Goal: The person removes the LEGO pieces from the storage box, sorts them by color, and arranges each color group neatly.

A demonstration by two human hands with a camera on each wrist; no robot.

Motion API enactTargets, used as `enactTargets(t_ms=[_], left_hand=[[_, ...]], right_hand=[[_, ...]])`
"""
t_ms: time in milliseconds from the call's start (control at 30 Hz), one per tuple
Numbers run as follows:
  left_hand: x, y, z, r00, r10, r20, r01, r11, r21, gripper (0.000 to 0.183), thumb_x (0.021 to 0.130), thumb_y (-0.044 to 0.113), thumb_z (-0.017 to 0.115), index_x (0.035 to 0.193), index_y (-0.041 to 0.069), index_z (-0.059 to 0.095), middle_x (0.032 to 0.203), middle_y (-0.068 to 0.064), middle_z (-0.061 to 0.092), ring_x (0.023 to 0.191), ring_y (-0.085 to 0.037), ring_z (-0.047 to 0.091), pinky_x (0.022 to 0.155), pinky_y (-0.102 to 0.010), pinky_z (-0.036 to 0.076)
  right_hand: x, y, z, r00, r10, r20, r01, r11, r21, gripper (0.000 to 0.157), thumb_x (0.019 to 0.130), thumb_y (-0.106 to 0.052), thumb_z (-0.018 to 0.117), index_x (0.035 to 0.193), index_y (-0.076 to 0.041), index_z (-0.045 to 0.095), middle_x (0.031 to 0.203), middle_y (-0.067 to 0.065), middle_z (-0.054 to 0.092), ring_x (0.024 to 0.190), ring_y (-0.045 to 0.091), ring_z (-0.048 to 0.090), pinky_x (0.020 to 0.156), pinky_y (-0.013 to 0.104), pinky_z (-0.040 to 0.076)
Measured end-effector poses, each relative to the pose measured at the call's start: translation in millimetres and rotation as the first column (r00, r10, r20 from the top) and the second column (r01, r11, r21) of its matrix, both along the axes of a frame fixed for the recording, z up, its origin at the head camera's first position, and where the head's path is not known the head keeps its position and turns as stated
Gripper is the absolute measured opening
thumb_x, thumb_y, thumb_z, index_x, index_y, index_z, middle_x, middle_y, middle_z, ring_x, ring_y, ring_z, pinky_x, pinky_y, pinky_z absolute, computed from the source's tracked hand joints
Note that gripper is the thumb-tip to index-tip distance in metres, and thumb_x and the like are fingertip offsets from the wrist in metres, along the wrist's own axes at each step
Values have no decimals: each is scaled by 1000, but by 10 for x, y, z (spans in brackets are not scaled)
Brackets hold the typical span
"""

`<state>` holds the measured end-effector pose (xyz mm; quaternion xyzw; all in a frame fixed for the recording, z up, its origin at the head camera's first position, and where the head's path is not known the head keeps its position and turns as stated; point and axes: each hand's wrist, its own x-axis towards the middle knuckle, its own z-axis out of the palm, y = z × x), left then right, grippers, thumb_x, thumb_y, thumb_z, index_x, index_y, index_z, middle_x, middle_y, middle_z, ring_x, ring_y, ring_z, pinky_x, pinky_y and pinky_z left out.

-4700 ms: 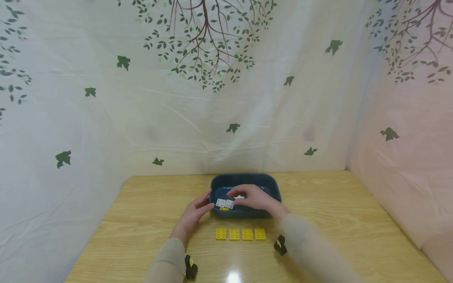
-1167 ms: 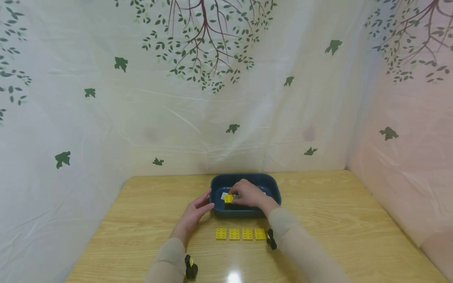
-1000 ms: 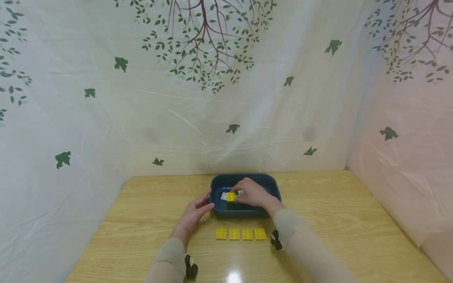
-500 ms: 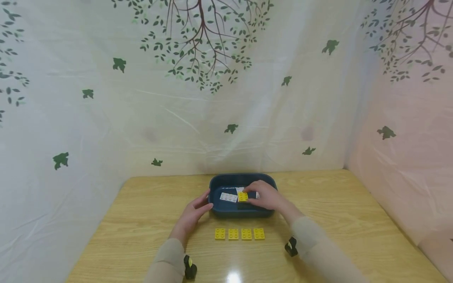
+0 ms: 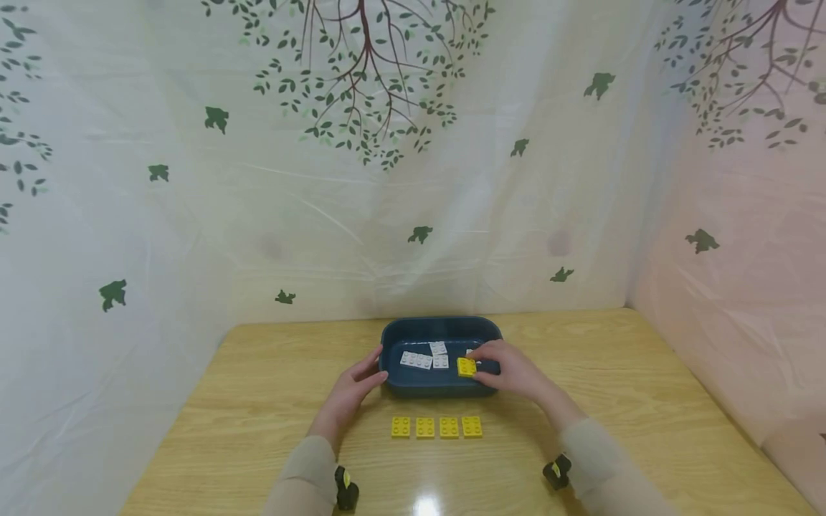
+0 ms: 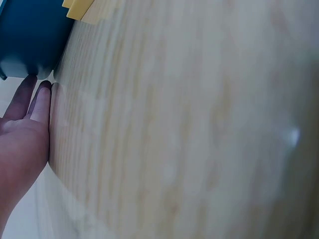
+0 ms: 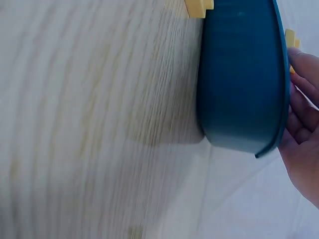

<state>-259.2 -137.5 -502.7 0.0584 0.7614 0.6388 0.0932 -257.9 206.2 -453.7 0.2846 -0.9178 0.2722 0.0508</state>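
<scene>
A dark blue plastic tub (image 5: 432, 392) stands near the back of the table. My right hand (image 5: 513, 371) reaches over its right side and pinches a yellow toy building brick (image 5: 467, 368) between thumb and fingers. In the right wrist view this brick (image 7: 290, 39) shows just above the tub's rim. Several white studded bricks (image 5: 416, 360) lie in the tub, one partly hidden behind the right hand. At the tub's left end, my left hand (image 5: 351, 393) touches the outer wall with extended fingers; the left wrist view shows its fingertips against the tub (image 6: 30, 45).
In front of the tub, several yellow bricks (image 5: 424, 428) stand in a straight, spaced row on the wooden table (image 5: 258, 416). A white curtain (image 5: 310, 236) printed with branches and leaves hangs right behind the table and along its sides.
The right hand has gone from among the white bricks to pinching a yellow brick, then carried it rightward over the tub, uncovering white bricks. The left hand and the row stay put.
</scene>
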Motion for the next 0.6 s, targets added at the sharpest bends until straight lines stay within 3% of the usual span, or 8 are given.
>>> enactTargets(t_ms=[600], left_hand=[[16,8,6,1000,1,-1,0,1000,19,57,97,27,65,151,29,44,153,-10,42,142,-32,34,113,-60,25]], right_hand=[[349,417,67,995,-48,-84,40,995,-93,30,84,-9,79,113,-8,71,108,3,69,96,21,63,87,47,53]])
